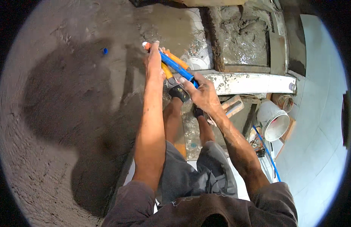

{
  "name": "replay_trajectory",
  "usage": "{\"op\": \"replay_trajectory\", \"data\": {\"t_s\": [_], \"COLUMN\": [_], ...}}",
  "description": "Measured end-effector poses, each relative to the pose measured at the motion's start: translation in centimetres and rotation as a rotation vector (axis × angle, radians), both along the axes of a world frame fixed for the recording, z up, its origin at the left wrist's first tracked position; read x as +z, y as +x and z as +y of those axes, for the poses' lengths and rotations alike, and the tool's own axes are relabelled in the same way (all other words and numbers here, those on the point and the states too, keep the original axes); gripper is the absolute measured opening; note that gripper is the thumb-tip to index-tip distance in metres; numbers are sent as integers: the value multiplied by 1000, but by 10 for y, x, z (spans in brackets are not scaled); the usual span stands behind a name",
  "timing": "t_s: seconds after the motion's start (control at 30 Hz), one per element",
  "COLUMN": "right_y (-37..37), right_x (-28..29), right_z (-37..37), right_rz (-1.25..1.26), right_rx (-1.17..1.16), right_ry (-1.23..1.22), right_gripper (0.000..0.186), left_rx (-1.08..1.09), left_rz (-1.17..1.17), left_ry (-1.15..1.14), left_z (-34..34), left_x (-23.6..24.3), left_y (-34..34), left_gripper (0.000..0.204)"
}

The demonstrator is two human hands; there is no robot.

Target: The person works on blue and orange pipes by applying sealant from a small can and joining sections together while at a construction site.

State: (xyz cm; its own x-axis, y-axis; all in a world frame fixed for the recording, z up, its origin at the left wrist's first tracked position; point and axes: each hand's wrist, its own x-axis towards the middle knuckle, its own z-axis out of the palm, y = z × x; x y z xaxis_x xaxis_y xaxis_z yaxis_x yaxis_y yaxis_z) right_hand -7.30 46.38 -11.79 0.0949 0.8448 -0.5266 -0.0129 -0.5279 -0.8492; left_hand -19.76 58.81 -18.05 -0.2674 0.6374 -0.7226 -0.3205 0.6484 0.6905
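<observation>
Blue pipe (176, 66) held at both ends

I see the left hand (154, 62) curled around its upper end beside yellow handles (166, 71), the right hand (205, 94) pinching its lower end between thumb and fingers, presumably for steadiness.

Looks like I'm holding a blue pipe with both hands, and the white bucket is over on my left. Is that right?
Not quite: the head view shows the white bucket on your right, not your left. Your left hand and right hand do hold the blue pipe.
</observation>
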Motion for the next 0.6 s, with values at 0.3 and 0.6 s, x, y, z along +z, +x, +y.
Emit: {"op": "replay_trajectory", "data": {"t_s": [0.3,0.6], "right_y": [4,55], "right_x": [18,60], "right_z": [2,-60], "right_rz": [-164,155], "right_rx": [117,81], "right_ry": [-79,-372], "right_gripper": [30,37], "left_rx": [-83,-357], "left_rz": [119,44], "left_ry": [91,129], "left_z": [-8,-70], "left_x": [21,116], "left_y": [-4,47], "left_gripper": [38,37]}}
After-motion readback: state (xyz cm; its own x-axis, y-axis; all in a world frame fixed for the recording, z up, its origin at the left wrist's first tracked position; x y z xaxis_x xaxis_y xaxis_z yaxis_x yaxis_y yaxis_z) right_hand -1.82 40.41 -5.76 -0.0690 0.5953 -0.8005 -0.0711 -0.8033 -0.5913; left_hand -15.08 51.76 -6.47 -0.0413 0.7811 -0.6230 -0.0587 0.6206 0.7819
